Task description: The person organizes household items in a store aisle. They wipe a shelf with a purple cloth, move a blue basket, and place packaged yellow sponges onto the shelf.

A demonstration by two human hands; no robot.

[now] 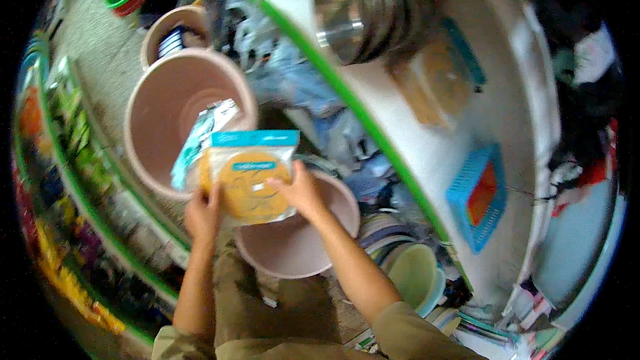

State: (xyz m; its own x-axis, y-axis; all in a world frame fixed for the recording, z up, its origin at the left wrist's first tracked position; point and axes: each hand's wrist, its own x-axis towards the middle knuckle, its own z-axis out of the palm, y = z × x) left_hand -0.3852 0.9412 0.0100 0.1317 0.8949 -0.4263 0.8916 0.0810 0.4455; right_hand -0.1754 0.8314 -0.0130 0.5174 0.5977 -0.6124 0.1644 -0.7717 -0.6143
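My left hand [204,215] and my right hand [298,190] hold a clear plastic packet [255,185] with a teal header by its two sides. A round orange-yellow item with a patterned face lies inside it, and the packet bears writing. My right thumb rests on its front. Behind its left edge shows more orange-yellow material. Just beyond, a shiny teal and silver packet [202,135] overlaps the mouth of a large pinkish plastic bucket [165,105]. Beneath my right forearm is a second pinkish tub [295,255].
Shelves of packaged goods [80,140] with green edges run along the left. At right, a white, green-edged counter [380,105] holds stacked steel bowls [345,15], orange-yellow packets [430,85] and a blue plastic basket [477,200]. Plastic bags [300,80] and nested basins [412,270] lie below it.
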